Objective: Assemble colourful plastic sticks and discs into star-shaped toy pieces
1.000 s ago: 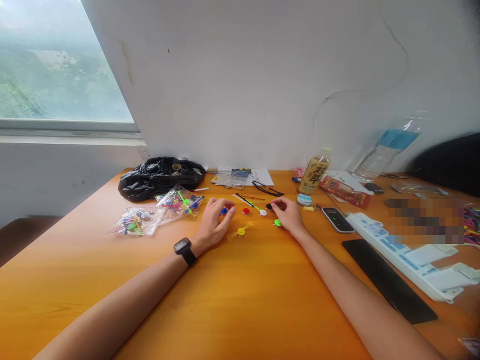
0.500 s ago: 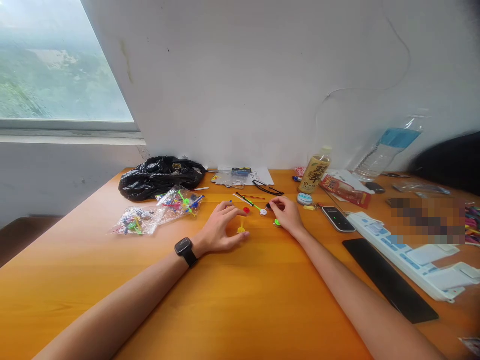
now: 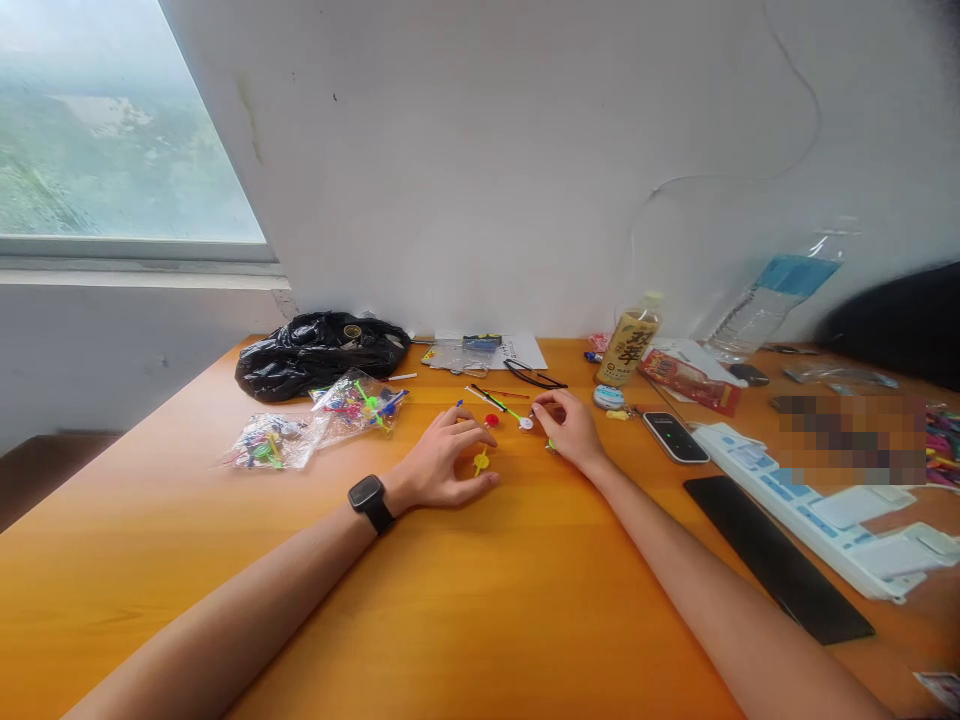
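Note:
My left hand (image 3: 444, 460), with a black watch (image 3: 369, 497) on the wrist, lies on the orange table (image 3: 465, 610) with its fingers stretched out around a small yellow plastic piece (image 3: 481, 461). A red piece (image 3: 491, 420) and a white-tipped green stick (image 3: 517, 416) lie just beyond it. My right hand (image 3: 568, 428) rests to the right with its fingers curled over a small dark piece that I cannot make out, beside a green piece (image 3: 551, 445).
Two clear bags of coloured sticks (image 3: 322, 422) and a black plastic bag (image 3: 319, 352) lie at the left. A yellow bottle (image 3: 628, 346), a phone (image 3: 675, 436), a white power strip (image 3: 817, 510), a black slab (image 3: 776, 555) and a water bottle (image 3: 772, 295) are at the right.
My left hand slid right from the blue piece and flattened around the yellow piece. My right hand's fingers curled in slightly over the dark piece.

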`<state>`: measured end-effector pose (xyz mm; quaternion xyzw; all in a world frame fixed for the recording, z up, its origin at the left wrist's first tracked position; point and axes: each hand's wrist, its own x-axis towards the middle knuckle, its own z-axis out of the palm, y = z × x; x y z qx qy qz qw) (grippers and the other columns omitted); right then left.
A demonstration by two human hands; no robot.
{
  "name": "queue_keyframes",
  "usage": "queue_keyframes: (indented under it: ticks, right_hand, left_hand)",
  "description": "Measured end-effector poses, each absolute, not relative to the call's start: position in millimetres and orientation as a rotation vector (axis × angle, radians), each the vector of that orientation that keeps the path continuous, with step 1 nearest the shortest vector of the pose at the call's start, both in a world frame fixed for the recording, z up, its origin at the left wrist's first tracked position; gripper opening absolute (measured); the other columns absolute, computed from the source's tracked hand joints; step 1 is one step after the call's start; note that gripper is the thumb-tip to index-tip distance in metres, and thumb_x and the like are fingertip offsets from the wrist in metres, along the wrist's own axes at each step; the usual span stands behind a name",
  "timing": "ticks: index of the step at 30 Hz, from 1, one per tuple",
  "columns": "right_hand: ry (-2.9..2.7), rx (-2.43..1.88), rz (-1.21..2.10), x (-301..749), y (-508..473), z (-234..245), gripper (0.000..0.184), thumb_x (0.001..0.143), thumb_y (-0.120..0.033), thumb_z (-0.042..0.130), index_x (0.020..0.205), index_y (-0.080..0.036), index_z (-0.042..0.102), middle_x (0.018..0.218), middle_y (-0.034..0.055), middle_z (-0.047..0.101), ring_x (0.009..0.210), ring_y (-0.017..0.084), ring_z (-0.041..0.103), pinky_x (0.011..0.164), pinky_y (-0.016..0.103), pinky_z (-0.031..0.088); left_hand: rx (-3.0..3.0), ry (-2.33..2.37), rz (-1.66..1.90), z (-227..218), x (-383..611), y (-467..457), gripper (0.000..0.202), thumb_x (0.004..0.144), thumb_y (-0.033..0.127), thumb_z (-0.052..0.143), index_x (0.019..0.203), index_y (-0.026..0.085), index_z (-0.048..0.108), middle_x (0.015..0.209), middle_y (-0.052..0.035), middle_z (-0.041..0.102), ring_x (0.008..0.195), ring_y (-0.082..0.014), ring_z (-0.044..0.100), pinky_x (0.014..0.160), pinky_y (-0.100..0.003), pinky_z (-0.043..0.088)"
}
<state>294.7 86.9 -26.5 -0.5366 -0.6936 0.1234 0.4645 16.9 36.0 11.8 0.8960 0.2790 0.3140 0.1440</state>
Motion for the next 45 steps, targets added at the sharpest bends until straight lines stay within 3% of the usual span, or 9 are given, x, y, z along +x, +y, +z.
queue_keyframes:
  ticks: [6,9,14,22,26,32,38,45]
  right_hand:
    - [-2.128,-1.128,0.132,281,69,-17,0.024,0.1,-0.035,0.061,0.116,-0.027,0.077,0.129,0.0078,0.073,0.13,0.032,0.055,0.116,0.054,0.042]
    - [-2.291,-1.156,0.108,277,61,-15,0.033,0.103,-0.037,0.058,0.131,-0.031,0.073,0.145,0.0046,0.066,0.143,0.035,0.045,0.121,0.06,0.035]
    - [-2.369,-1.193,0.1,276,58,-13,0.04,0.105,-0.039,0.053,0.142,-0.032,0.067,0.144,0.0038,0.067,0.142,0.037,0.046,0.122,0.063,0.033]
    - [-2.359,-1.146,0.051,275,58,-13,0.035,0.104,-0.036,0.056,0.135,-0.027,0.07,0.134,0.0068,0.072,0.132,0.035,0.052,0.115,0.057,0.042]
    - [-2.373,-1.107,0.053,275,57,-12,0.036,0.103,-0.031,0.057,0.137,-0.028,0.068,0.139,0.0057,0.07,0.136,0.033,0.051,0.117,0.056,0.04]
    - [-2.302,-1.073,0.014,272,58,-10,0.019,0.102,-0.025,0.06,0.112,-0.023,0.076,0.11,0.0084,0.078,0.113,0.03,0.061,0.101,0.05,0.047]
    - [-2.334,-1.084,0.007,274,61,-17,0.023,0.101,-0.026,0.061,0.12,-0.023,0.075,0.122,0.0083,0.076,0.122,0.031,0.058,0.105,0.051,0.046]
    - [-2.203,-1.138,0.025,272,63,-18,0.015,0.097,-0.022,0.063,0.104,-0.021,0.076,0.109,0.0098,0.077,0.105,0.029,0.066,0.096,0.048,0.05]
  left_hand:
    - [2.635,0.849,0.927,3,18,41,0.017,0.088,0.026,0.069,0.104,0.028,0.072,0.11,-0.0058,0.076,0.112,-0.0287,0.063,0.105,-0.049,0.05]
    - [2.637,0.958,1.005,-5,19,46,0.017,0.089,0.017,0.064,0.098,0.028,0.073,0.111,-0.0032,0.078,0.116,-0.0278,0.061,0.105,-0.05,0.049]
    - [2.543,1.17,1.129,-10,17,52,0.021,0.088,0.012,0.063,0.1,0.026,0.073,0.12,-0.0046,0.076,0.121,-0.0302,0.059,0.104,-0.052,0.051]
    - [2.452,1.386,1.111,-17,13,58,0.025,0.09,0.009,0.055,0.103,0.024,0.07,0.114,-0.0067,0.074,0.106,-0.0284,0.063,0.096,-0.048,0.054]
    - [2.445,1.418,1.181,-16,13,58,0.026,0.089,0.007,0.055,0.103,0.024,0.069,0.114,-0.0062,0.074,0.111,-0.0291,0.06,0.1,-0.049,0.051]
    - [2.475,1.194,1.272,-8,16,52,0.024,0.091,0.009,0.057,0.109,0.023,0.065,0.117,-0.0067,0.072,0.118,-0.0272,0.059,0.105,-0.045,0.051]
    - [2.597,0.822,0.959,-8,20,46,0.019,0.094,0.012,0.058,0.106,0.023,0.067,0.105,-0.005,0.074,0.097,-0.021,0.069,0.09,-0.035,0.056]
    - [2.572,0.899,0.924,-11,22,49,0.018,0.095,0.011,0.056,0.102,0.022,0.068,0.107,-0.0072,0.074,0.103,-0.0234,0.068,0.094,-0.038,0.055]
